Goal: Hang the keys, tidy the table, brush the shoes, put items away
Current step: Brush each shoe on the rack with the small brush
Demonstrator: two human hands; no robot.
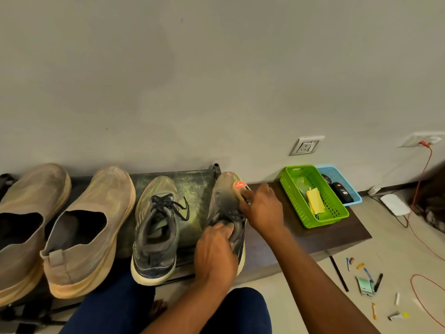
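Two grey-green laced sneakers stand on a low dark shoe rack. My left hand grips the collar of the right sneaker, fingers curled into its opening. My right hand holds a shoe brush with a red label against that sneaker's toe side. The left sneaker stands untouched beside it. Two tan slip-on shoes, one nearer the sneakers and one at the far left, rest on the rack.
A brown low table holds a green basket with yellow paper and a blue basket with dark bottles. Pens and small items litter the floor at right. An orange cable runs from a wall socket. A white device lies nearby.
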